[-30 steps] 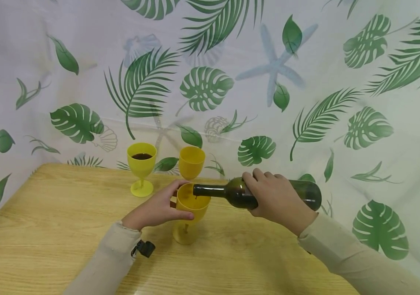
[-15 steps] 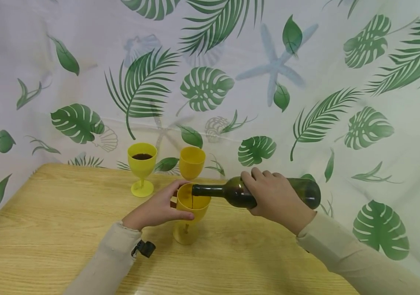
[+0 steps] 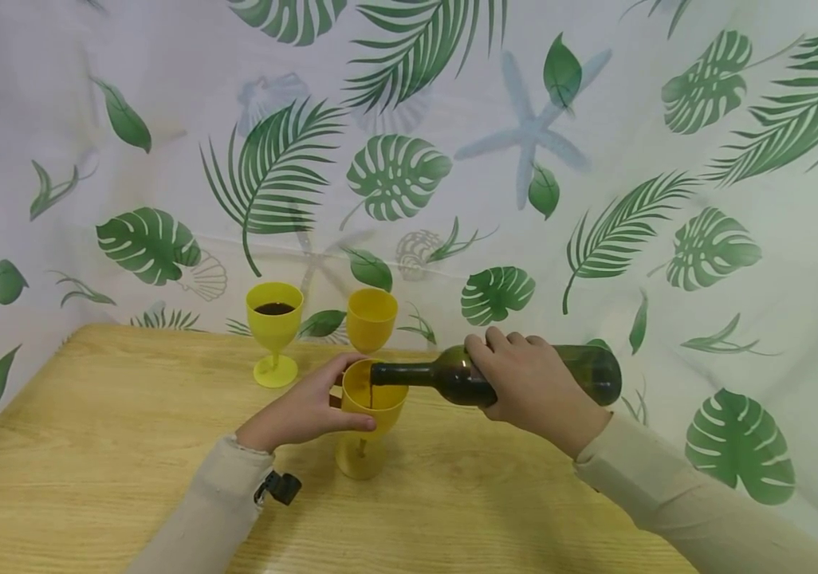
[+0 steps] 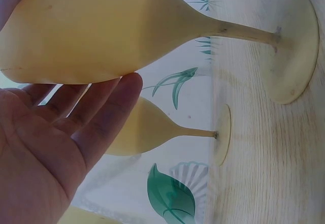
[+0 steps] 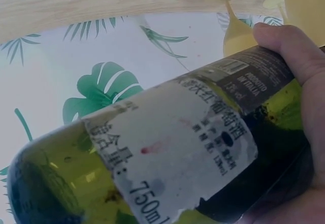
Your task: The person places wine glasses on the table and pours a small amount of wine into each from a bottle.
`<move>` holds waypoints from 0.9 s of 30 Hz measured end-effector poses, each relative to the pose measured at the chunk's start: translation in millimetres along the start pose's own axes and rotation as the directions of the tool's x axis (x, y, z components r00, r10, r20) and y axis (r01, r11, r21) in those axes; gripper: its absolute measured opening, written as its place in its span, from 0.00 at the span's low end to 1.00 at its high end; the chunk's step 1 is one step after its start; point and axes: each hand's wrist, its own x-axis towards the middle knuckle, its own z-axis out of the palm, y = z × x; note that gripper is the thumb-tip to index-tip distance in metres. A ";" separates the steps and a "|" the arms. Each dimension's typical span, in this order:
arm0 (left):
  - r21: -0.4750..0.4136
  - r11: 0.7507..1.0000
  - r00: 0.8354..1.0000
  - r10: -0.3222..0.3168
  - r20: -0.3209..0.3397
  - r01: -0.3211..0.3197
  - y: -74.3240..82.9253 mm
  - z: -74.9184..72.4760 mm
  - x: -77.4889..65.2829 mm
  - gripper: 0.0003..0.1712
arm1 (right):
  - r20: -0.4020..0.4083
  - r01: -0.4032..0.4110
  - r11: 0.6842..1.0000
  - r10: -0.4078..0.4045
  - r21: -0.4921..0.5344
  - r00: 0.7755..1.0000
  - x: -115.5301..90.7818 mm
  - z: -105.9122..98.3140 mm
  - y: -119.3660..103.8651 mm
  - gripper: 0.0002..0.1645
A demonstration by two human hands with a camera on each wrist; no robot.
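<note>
My left hand (image 3: 301, 410) holds a yellow goblet (image 3: 389, 416) by its bowl, thumb on the near side and fingers behind. In the left wrist view the goblet (image 4: 101, 26) stands upright, its foot on the table. My right hand (image 3: 534, 391) grips a dark green wine bottle (image 3: 599, 371) around its body, tilted nearly level. The bottle's mouth is over the goblet's rim, and a thin dark stream of liquid (image 3: 371, 397) falls inside. How full the goblet is cannot be seen. The right wrist view shows the bottle's torn white label (image 5: 172, 137).
Behind to the left stands a yellow goblet (image 3: 274, 325) with dark liquid in it. Another yellow goblet (image 3: 371, 320) is directly behind the held one, its lower part hidden. A leaf-printed curtain (image 3: 409, 231) hangs along the back of the wooden table (image 3: 129, 446).
Dark drops at the bottle's mouth have become a thin steady stream. The bottle has shifted very slightly left. The left hand and goblet keep their place, while the head view has tilted a little.
</note>
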 end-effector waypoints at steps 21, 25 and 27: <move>-0.008 1.000 1.000 0.009 0.008 -0.009 0.5 -1.7 -0.3 0.51 | -0.001 -0.003 1.000 0.003 -0.012 1.000 2.0 -1.1 -4.2 0.44; -0.007 1.000 1.000 0.008 0.010 -0.008 -0.7 -2.5 0.8 0.51 | 0.000 -0.007 1.000 0.007 -0.015 1.000 1.6 -2.0 -3.8 0.44; -0.010 1.000 1.000 0.010 0.010 -0.010 -0.7 -2.7 1.0 0.50 | 0.002 -0.011 1.000 0.011 -0.010 1.000 1.2 -2.1 -3.7 0.44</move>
